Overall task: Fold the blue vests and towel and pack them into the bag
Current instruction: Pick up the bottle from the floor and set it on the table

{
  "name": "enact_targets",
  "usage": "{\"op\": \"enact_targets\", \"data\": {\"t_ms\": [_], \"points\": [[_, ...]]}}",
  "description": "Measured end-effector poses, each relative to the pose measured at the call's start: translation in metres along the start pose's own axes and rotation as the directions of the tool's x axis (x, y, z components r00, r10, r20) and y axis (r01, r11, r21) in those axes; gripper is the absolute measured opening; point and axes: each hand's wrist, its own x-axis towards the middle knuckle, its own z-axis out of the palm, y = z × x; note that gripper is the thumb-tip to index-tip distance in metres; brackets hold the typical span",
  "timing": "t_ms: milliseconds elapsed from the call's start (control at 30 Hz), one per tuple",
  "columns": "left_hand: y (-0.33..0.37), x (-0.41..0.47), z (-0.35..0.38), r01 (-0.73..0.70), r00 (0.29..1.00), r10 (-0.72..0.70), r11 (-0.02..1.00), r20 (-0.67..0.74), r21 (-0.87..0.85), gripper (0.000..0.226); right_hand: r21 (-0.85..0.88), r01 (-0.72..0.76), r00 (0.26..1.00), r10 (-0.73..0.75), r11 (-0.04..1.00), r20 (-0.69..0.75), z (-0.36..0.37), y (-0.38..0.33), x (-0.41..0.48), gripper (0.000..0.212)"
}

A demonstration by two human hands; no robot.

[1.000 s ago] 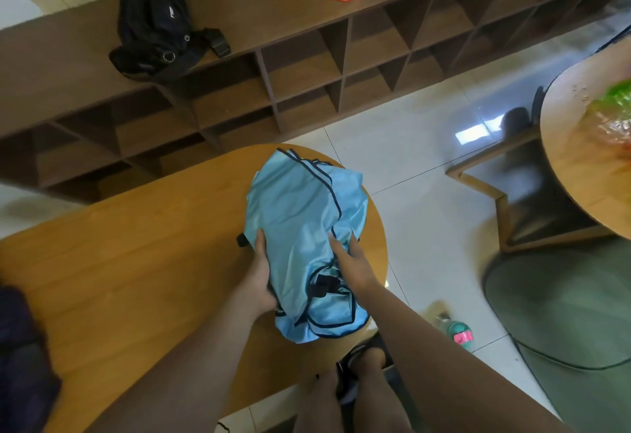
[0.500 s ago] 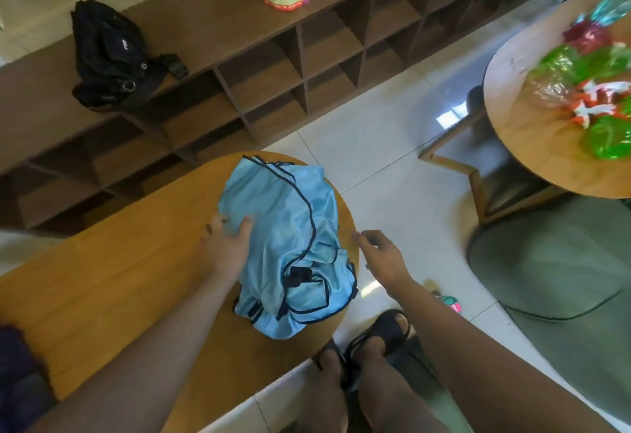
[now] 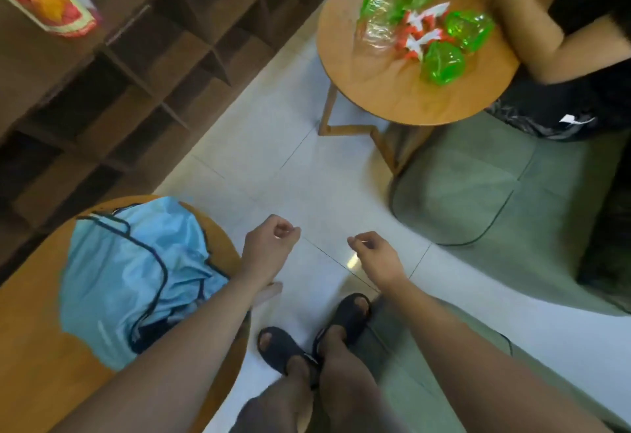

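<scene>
1 loosely folded bundle of blue vests [image 3: 136, 272] lies on the near-left round table [image 3: 41, 381], close to its right edge, with neither hand on it. The left hand [image 3: 269, 245] and right hand [image 3: 372, 255] hang over the tiled floor [image 3: 273, 159], fingers loosely curled and empty. The risk, I judge, is that the fabric looks thin, glossy and slippery (dark piping traces its rumpled edges), so the untended fold could spring apart or slide off the smooth wood. Far right, a 2nd wooden table [image 3: 375, 98] carries crinkly green and red plastic [image 3: 444, 64].
</scene>
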Motion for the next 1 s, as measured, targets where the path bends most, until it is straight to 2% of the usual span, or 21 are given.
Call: {"op": "enact_targets", "data": {"t_ms": [233, 433, 700, 867, 1000], "points": [[-0.015, 0.056, 0.15, 0.08, 0.981, -0.077, 0.997, 0.18, -0.007, 0.012, -0.063, -0.158, 0.983, 0.151, 0.985, -0.104, -0.048, 0.138, 0.088, 0.022], [-0.082, 0.12, 0.234, 0.13, 0.96, -0.131, 0.991, 0.246, 0.022, 0.009, -0.193, -0.258, 0.965, 0.245, 0.947, -0.089, -0.017, 0.247, 0.178, 0.054], [-0.169, 0.195, 0.284, 0.132, 0.93, -0.164, 0.984, 0.328, 0.12, 0.012, -0.383, -0.266, 0.958, 0.2, 0.885, -0.204, 0.028, 0.33, 0.296, 0.086], [-0.199, 0.218, 0.288, 0.144, 0.925, -0.187, 0.978, 0.33, 0.15, 0.011, -0.468, -0.299, 0.954, 0.242, 0.832, -0.179, 0.053, 0.363, 0.338, 0.09], [-0.212, 0.229, 0.289, 0.144, 0.928, -0.186, 0.978, 0.323, 0.15, 0.004, -0.469, -0.32, 0.945, 0.242, 0.823, -0.221, 0.063, 0.376, 0.356, 0.08]]}}
